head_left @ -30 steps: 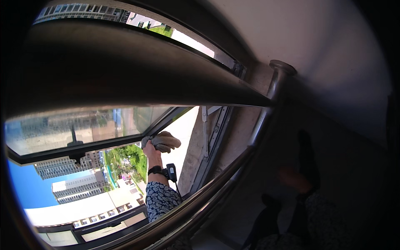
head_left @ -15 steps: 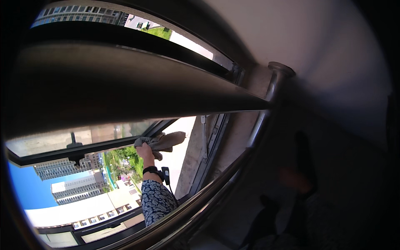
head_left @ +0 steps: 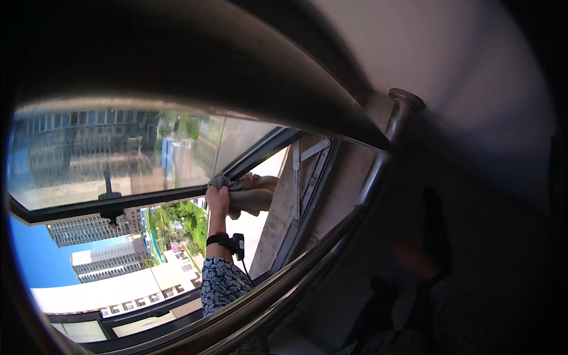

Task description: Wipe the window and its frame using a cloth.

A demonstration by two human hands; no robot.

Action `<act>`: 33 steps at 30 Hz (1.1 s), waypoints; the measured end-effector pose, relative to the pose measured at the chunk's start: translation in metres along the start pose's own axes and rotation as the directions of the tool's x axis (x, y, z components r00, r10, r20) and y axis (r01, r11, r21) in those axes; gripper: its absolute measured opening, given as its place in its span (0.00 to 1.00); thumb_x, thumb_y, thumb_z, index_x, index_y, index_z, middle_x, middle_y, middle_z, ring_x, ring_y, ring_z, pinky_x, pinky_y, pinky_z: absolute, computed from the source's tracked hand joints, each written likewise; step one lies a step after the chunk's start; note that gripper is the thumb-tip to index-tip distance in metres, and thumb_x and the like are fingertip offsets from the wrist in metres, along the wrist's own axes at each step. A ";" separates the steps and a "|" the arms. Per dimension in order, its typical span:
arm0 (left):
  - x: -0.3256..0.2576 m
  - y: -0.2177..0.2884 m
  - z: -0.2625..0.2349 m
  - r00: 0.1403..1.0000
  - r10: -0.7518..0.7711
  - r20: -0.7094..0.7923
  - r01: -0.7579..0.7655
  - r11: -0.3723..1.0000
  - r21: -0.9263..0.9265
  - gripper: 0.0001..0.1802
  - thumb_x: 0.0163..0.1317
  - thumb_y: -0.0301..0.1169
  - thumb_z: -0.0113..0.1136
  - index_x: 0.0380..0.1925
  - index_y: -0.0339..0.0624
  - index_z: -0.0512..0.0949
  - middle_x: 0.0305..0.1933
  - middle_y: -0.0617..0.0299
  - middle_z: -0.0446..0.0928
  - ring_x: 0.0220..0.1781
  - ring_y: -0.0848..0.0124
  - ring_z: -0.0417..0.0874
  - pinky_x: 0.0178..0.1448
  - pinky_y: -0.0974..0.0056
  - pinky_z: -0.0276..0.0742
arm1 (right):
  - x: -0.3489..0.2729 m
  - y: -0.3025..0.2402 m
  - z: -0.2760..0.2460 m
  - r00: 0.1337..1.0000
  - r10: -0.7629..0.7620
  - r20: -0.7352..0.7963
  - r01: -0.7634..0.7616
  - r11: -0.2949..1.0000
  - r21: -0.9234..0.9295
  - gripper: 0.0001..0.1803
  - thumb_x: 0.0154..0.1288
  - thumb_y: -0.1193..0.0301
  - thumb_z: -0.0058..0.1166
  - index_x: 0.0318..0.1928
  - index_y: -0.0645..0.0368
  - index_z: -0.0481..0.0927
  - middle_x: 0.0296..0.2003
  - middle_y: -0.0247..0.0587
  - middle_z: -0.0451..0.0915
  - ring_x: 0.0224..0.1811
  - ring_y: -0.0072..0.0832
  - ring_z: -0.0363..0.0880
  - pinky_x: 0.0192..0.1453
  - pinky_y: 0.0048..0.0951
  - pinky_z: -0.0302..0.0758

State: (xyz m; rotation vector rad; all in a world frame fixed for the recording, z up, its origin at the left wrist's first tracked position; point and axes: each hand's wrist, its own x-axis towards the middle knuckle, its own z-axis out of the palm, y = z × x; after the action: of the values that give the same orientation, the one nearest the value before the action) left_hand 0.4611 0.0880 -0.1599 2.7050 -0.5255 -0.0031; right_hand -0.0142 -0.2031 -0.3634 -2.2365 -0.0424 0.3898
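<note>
My left hand (head_left: 218,199) is closed around a grey-brown cloth (head_left: 253,195), whose loose folds hang out to the right. It presses the cloth against the lower edge of a dark window frame (head_left: 160,200), near the frame's corner. A black strap with a small device (head_left: 236,244) sits on my wrist, and a blue-and-white patterned sleeve (head_left: 223,284) covers the forearm, which reaches out past a metal rail. The tilted window pane (head_left: 118,154) carries reflections of buildings and greenery. My right hand is not in view.
A hinged metal stay arm (head_left: 297,183) joins the opened sash to the side frame. Shiny metal railing (head_left: 296,272) curves below, and a wide dark bar (head_left: 177,53) crosses above. Buildings (head_left: 106,260) and greenery lie outside. Dark footwear (head_left: 435,231) shows at the lower right.
My left hand and the cloth have moved slightly up and right, to the window frame's edge. The dark bar sits higher in view, so more of the pane and stay arm shows.
</note>
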 end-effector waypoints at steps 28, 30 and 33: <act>-0.019 0.037 0.018 1.000 0.023 -0.021 -0.015 0.949 0.316 0.17 0.49 0.29 0.59 0.43 0.46 0.74 0.46 0.54 0.72 0.47 0.51 0.76 0.48 0.53 0.73 | -0.014 0.016 -0.031 0.978 0.121 -0.172 -0.041 0.913 0.405 0.13 0.61 0.69 0.51 0.44 0.62 0.74 0.35 0.53 0.76 0.38 0.50 0.75 0.43 0.44 0.73; -0.021 0.031 0.019 0.990 -0.088 -0.114 0.128 0.900 0.418 0.15 0.49 0.30 0.59 0.40 0.43 0.75 0.44 0.52 0.74 0.45 0.50 0.77 0.47 0.52 0.73 | -0.022 0.025 -0.027 0.943 0.170 -0.286 0.049 0.780 0.623 0.14 0.61 0.68 0.51 0.45 0.62 0.74 0.35 0.53 0.76 0.38 0.50 0.75 0.44 0.44 0.73; -0.017 0.023 0.010 0.981 -0.075 -0.180 0.102 0.984 0.145 0.12 0.49 0.28 0.56 0.37 0.43 0.77 0.40 0.51 0.77 0.42 0.49 0.78 0.46 0.54 0.75 | -0.015 0.014 -0.055 0.976 -0.007 -0.218 0.034 0.992 0.119 0.14 0.58 0.72 0.52 0.45 0.63 0.75 0.41 0.53 0.76 0.44 0.47 0.76 0.50 0.43 0.73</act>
State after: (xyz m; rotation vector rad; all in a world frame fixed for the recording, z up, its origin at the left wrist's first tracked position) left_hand 0.4359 0.0710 -0.1624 2.8414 -0.3656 0.2581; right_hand -0.0138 -0.2558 -0.3368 -2.1431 0.0719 0.1307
